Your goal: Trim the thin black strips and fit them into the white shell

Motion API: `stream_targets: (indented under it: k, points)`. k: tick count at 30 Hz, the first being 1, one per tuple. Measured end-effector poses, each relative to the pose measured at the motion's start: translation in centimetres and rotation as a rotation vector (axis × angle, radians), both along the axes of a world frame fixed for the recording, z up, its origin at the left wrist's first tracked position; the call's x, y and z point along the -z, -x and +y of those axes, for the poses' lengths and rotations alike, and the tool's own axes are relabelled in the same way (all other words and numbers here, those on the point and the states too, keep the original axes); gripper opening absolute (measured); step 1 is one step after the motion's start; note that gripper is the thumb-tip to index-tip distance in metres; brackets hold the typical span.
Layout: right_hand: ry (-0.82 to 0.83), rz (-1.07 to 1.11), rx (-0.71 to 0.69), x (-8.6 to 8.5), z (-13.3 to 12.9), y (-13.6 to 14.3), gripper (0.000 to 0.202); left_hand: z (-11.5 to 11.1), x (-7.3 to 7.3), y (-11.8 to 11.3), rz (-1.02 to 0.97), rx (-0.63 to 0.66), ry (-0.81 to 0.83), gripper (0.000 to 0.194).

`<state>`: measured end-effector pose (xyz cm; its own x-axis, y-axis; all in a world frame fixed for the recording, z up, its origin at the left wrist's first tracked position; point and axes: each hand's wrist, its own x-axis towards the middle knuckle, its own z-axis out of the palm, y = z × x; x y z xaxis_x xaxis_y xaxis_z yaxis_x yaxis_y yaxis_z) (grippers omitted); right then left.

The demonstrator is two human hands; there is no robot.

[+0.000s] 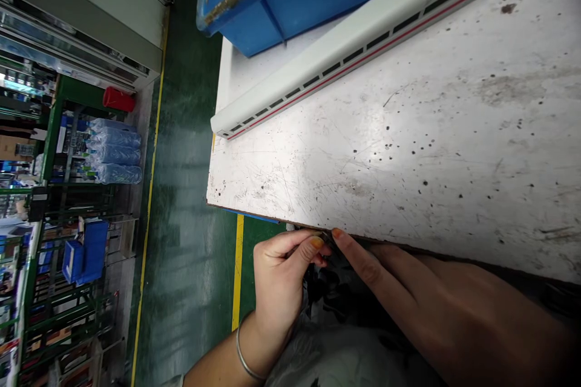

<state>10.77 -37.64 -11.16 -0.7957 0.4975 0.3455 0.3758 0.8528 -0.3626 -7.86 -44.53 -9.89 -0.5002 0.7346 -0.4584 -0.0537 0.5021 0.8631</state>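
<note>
My left hand (284, 269), with a bangle on its wrist, is at the white table's front edge. Its thumb and index finger are closed on something small and dark, too hidden to name. Close beside it on the right is my right hand (422, 296), its index fingertip by the small dark thing. That hand looks closed too, though its thumb is out of sight and what it grips is hidden. Beyond both hands, a long white train-shaped shell (327, 63) with dark windows and a red stripe lies slantwise on the scratched white table (363, 163).
A blue bin (308, 6) stands behind the shell. Left of the table runs a green floor (181, 193) with yellow lines. Farther left are racks, wrapped bottles (118, 154), blue boxes (88, 254) and a red container (118, 98). Dark patterned cloth shows below the hands.
</note>
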Motion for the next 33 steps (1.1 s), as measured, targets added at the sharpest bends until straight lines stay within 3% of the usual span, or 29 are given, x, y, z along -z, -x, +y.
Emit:
stream_targets:
  k: [33]
  points:
    - [-0.009, -0.031, 0.007, -0.38, 0.41, 0.16, 0.055, -0.19, 0.06, -0.06, 0.0, -0.019, -0.009, 0.014]
